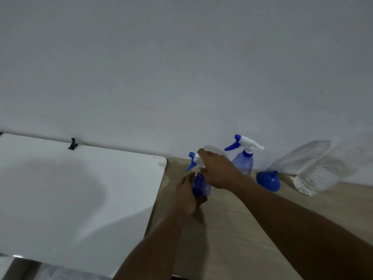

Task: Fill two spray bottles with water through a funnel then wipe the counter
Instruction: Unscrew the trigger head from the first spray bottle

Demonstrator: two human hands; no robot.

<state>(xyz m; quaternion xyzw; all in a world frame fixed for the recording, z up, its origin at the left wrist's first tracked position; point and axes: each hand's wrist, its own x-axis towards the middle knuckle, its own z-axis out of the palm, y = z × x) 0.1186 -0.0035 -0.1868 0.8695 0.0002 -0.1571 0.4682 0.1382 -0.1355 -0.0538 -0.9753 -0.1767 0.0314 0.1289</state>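
A blue spray bottle (200, 186) stands on the wooden counter (232, 229) near its left edge. My left hand (186, 196) wraps its body from the left. My right hand (217, 168) grips its white and blue trigger head (192, 161) from above. A second blue spray bottle (243, 158), with its trigger head on, stands upright by the wall just behind and to the right. A blue funnel (269, 180) rests mouth-down on the counter to the right of that bottle.
A large clear water jug (310, 170) leans at the wall at the far right. A white flat-topped appliance (70, 195) adjoins the counter on the left, with a black clip (73, 144) at its back edge. A plain wall rises behind.
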